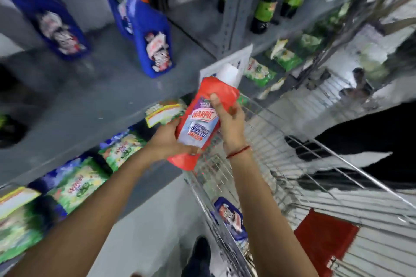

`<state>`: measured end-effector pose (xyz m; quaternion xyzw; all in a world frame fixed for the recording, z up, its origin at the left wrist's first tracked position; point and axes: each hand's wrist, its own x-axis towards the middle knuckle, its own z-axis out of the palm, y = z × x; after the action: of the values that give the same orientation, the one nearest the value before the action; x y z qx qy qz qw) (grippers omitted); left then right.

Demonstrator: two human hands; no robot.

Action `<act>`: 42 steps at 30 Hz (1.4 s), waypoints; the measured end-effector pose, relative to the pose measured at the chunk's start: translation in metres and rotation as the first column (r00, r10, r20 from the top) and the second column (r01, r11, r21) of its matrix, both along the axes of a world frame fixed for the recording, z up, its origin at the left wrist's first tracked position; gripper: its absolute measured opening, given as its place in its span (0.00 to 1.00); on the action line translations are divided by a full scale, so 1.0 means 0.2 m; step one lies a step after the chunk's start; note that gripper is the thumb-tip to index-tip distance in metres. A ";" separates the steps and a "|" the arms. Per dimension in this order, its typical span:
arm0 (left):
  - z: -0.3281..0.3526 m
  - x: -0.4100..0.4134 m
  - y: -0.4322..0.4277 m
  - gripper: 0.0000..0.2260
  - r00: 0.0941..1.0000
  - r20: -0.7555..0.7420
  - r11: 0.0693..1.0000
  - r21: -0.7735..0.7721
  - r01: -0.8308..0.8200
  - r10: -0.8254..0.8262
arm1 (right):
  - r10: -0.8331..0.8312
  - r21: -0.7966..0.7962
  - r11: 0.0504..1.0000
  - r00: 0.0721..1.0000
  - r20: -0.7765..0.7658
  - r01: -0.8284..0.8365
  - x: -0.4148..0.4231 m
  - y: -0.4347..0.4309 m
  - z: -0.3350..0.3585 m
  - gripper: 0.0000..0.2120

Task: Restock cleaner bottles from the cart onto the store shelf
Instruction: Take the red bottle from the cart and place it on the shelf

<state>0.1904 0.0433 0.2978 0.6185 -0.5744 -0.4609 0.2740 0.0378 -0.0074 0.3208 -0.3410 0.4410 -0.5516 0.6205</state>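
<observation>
Grey shelf (90, 101) w/ blue bottles, wire cart (281, 164) beside.
Both hands grasp red cleaner bottle (200, 119) (white cap): left hand (166, 139) cups base, right hand (229, 119) fingers curled round its side.

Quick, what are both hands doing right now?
Left hand: closed on the red bottle, near its bottom.
Right hand: closed on the same bottle, higher up.

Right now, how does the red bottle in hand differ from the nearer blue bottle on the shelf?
The red bottle has a white cap; the blue bottle has an orange one. The red bottle is held in the air by the left hand and right hand; the blue bottle stands on the grey shelf, untouched. Both carry a front label with a red logo.
</observation>
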 end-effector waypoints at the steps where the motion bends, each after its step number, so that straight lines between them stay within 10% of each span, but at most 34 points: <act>1: 0.04 0.07 0.05 0.38 0.999 -0.003 0.999 -0.010 -0.043 0.043 | 0.037 -0.036 0.999 0.999 -0.014 -0.037 0.08 0.01 0.04 0.11; 10: 0.26 0.70 0.61 0.37 0.907 -0.048 0.901 -0.104 -0.422 0.419 | 0.368 -0.189 0.899 0.915 -0.163 -0.395 0.85 0.34 0.32 0.11; 20: 0.29 1.31 1.40 0.32 0.615 -0.214 0.589 -0.175 -0.789 0.759 | 0.683 -0.295 0.607 0.674 -0.281 -0.738 1.70 0.94 0.50 0.08; 34: 0.21 2.09 1.77 0.33 0.343 -0.199 0.285 -0.270 -0.920 0.918 | 0.774 -0.332 0.351 0.471 -0.423 -0.876 2.54 1.40 0.53 0.18; 42: 0.10 2.35 1.77 0.35 0.361 -0.195 0.297 -0.291 -0.909 0.912 | 0.758 -0.326 0.336 0.460 -0.463 -0.883 2.75 1.44 0.47 0.25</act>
<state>0.6604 0.3978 0.3179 0.7758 -0.1960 -0.1117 0.5892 0.5880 0.2804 0.4145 -0.7325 0.1045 -0.2132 0.6380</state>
